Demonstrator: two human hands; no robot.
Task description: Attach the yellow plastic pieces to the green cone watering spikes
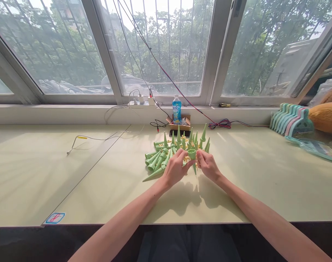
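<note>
My left hand point(176, 168) is closed around a green plastic watering spike point(191, 154), held tilted with its cup-shaped open end up and its point down. Right against the spike's other side, my right hand point(208, 165) is closed in a pinch; what lies between its fingertips is hidden. Behind and to the left of my hands spreads a pile of similar green spikes point(161, 159), some standing point up, others lying flat. Small yellowish pieces point(183, 138) are scattered among them.
A blue-labelled bottle point(176, 109) stands in a small cardboard box point(185, 127) behind the pile, with a dark phone point(179, 133) in front. Coiled cable point(220, 124) lies beyond. Pastel hangers point(291, 118) stand at the right. A bent metal rod point(72, 145) lies left.
</note>
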